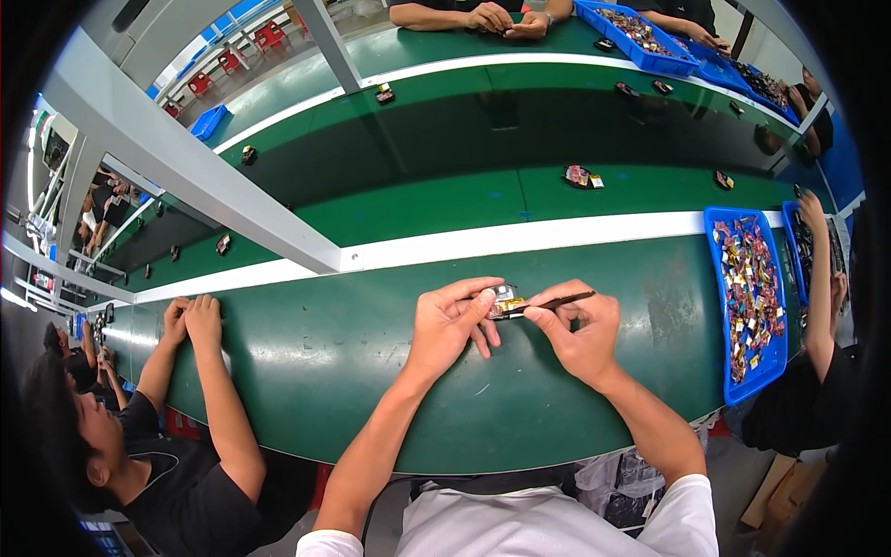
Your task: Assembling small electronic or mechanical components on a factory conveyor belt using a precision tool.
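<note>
Over the green worktop my left hand [452, 320] is closed on a small electronic assembly [507, 302], with dark, clear and yellow parts showing between thumb and fingers. My right hand [581, 334] pinches a slim dark tool [562, 302], slanting up to the right. Its left end meets the lower edge of the assembly. Whether the tool is tweezers or a plain stick, I cannot tell. Fingers hide part of the assembly.
A blue tray [781, 364] full of small wrapped-looking parts stands to the right. Beyond the white rail [418, 255], similar assemblies [583, 176] lie on a green-and-black conveyor [418, 130]. A grey post [204, 176] slants at left. Co-workers sit on both sides and opposite.
</note>
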### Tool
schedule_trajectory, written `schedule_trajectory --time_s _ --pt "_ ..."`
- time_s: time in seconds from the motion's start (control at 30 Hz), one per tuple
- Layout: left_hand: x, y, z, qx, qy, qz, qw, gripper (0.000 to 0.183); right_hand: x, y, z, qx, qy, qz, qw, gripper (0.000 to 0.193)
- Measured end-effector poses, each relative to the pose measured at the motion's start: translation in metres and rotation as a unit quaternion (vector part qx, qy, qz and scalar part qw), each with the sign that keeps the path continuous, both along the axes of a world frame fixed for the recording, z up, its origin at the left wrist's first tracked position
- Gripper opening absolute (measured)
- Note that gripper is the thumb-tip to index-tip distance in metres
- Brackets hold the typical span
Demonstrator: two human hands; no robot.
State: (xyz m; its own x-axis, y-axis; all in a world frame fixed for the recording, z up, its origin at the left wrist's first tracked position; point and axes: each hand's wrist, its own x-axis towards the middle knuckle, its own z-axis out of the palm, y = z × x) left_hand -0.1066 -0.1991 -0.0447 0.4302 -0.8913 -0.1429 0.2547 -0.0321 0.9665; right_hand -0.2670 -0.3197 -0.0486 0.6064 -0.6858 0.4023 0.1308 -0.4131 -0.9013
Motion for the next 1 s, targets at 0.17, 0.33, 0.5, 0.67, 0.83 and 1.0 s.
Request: schedule_trajectory --time_s 0.17,0.33,0.5,0.67,0.83,1.0 --pt "-0.001 -0.001 -0.003 0.001 -0.016 -0.007 1.000 0.030 -0.001 -0.006 -0.004 0.032 -0.014 0.020 0.999 0.012" --pt "-0.001 -0.004 -0.002 0.001 -0.025 0.000 1.000 0.029 -0.002 -0.010 0.000 0.018 -0.026 0.017 0.999 0.010" --pt "-0.006 -0.009 -0.003 0.005 -0.037 0.004 0.999 0.029 -0.006 -0.013 0.003 -0.069 -0.002 0.021 0.997 0.008" --pt "-0.011 -0.013 -0.005 -0.001 -0.020 -0.001 1.000 0.028 -0.011 -0.018 0.002 -0.079 -0.001 0.020 0.997 0.009" --pt "-0.014 -0.015 -0.004 0.010 -0.022 -0.002 1.000 0.028 -0.013 -0.019 0.001 -0.087 0.004 0.017 0.996 0.011" --pt "-0.014 -0.019 -0.004 0.015 -0.010 -0.006 1.000 0.028 -0.015 -0.022 -0.002 -0.131 -0.005 0.026 0.991 0.013"
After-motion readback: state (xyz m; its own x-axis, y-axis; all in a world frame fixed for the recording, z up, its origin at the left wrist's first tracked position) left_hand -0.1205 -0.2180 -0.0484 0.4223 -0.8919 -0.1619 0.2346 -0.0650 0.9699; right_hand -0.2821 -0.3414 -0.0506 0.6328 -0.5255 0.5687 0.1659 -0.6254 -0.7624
